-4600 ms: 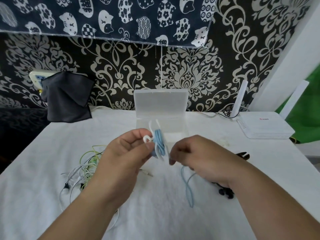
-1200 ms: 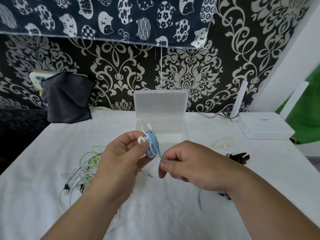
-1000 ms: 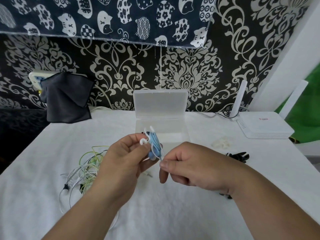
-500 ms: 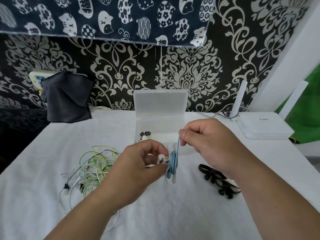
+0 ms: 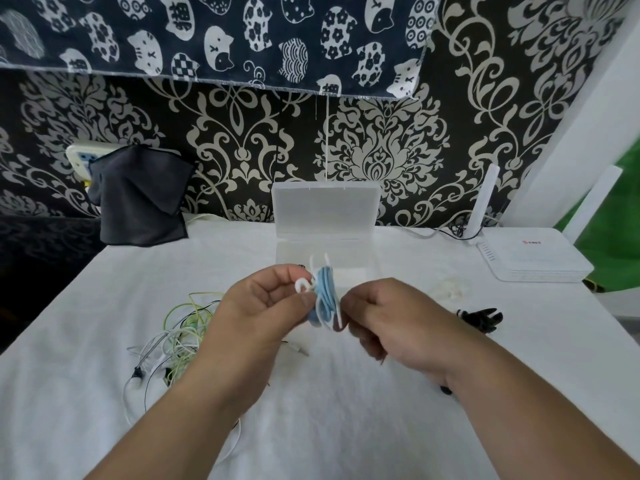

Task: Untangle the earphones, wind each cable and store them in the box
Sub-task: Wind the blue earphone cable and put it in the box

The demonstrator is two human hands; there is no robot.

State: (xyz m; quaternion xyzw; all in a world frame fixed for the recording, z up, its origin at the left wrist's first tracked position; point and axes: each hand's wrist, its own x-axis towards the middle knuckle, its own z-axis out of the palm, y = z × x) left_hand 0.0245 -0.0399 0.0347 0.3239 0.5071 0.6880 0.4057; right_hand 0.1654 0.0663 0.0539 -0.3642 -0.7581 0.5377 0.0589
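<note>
Blocking box (image 5: 325, 209) front, blue coil (image 5: 325, 299), cable tangle (image 5: 181, 329) L, router (image 5: 533, 256) R

A home room: damask wallpaper (image 5: 381, 161), cat-print curtain (image 5: 207, 36) (a router (image 5: 533, 258) sits on the clothed table (image 5: 346, 427)).

Near box (image 5: 323, 209), left hand (image 5: 263, 308) and right hand (image 5: 393, 325) grip blue cable bundle (image 5: 325, 296)

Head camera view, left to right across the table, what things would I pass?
Tangled green and white earphones → left hand → wound blue cable → right hand → small black object → white router.
</note>
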